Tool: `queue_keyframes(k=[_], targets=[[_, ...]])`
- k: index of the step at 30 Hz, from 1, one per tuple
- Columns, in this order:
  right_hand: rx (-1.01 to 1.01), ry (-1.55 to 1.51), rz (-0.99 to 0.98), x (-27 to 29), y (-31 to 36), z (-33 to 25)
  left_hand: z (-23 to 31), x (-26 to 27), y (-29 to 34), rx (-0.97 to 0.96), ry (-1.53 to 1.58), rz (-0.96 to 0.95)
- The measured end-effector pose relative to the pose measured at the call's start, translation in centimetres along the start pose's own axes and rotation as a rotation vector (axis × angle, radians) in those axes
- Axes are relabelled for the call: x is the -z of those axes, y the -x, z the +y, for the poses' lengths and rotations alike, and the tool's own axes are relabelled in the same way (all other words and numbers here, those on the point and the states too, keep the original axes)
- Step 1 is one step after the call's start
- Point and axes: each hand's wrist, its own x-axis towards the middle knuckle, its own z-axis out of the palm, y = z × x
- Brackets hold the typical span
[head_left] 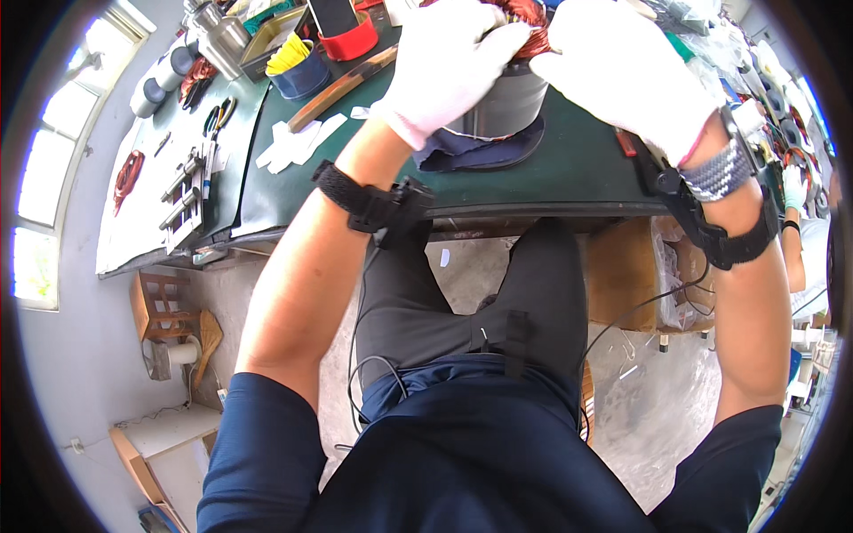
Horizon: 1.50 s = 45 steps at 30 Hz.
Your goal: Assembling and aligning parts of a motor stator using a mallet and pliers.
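A grey metal motor stator (508,105) stands before me on the green bench top, with reddish copper windings (531,19) rising from its upper end. It rests on a folded dark blue cloth (484,153). My left hand (449,67), in a white glove, is closed on the windings from the left, its thumb pressed toward them. From the right, my gloved right hand (622,71) grips the same windings, thumb at their edge. Fingertips of both hands are partly hidden behind the gloves and cut off by the upper edge.
Left of the stator lie a wooden stick (342,89), white paper strips (302,142) and a blue tub (300,80) of yellow pieces. Scissors (218,117) and a metal fixture (184,200) sit farther left. A red-handled tool (625,142) lies by my right wrist. Another person's gloved hand (793,186) shows far right.
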Motion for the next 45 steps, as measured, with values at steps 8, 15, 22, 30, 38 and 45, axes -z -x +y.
queue_keyframes(k=[8,15,22,30,38,45], targets=[[-0.115,0.088,0.096,-0.5,5.6,-2.4,-1.6,-0.1,0.9,-0.26,-0.079,0.074],[-0.233,0.217,0.109,-2.8,4.8,-4.8,-1.6,-0.2,1.1,-0.178,-0.106,0.029],[0.106,0.101,0.148,-0.2,0.2,0.9,-1.6,-0.7,0.1,-0.29,-0.13,0.142],[-0.078,0.013,0.092,-0.8,4.9,1.1,-1.6,1.8,0.5,0.176,0.247,-0.152],[-0.21,0.003,0.148,-1.2,7.0,-1.6,0.5,1.3,0.4,0.086,0.018,-0.125],[-0.309,0.044,0.096,-1.2,5.2,-3.7,-0.4,1.2,0.4,-0.029,0.001,-0.082]])
